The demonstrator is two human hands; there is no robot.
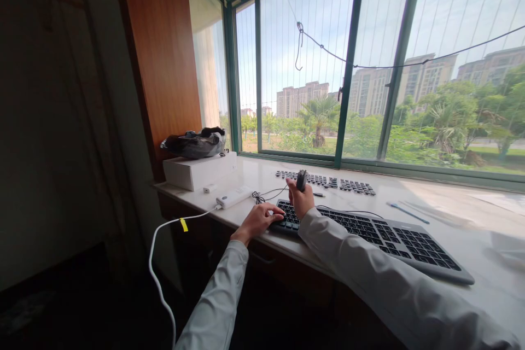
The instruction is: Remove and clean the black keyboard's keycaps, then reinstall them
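A long black-and-grey keyboard point(389, 238) lies slantwise along the front of the sill. The part I can see shows dark sockets, and a few larger caps sit at its left end. My left hand point(258, 221) rests at that left end, fingers stretched out and touching it. My right hand point(302, 200) is closed round a black, rounded handle point(302, 180) that points up above the keyboard; its lower end is hidden by the hand. Behind the keyboard, loose black keycaps point(357, 187) are laid out in rows.
A white power strip point(233, 197) with a white cord point(153, 268) stands left of the keyboard. Further left are a small white adapter point(210, 188) and a white box point(197, 170) bearing a dark plastic bag point(194, 143). A blue thin tool point(408, 212) lies at right. A window point(303, 76) runs behind.
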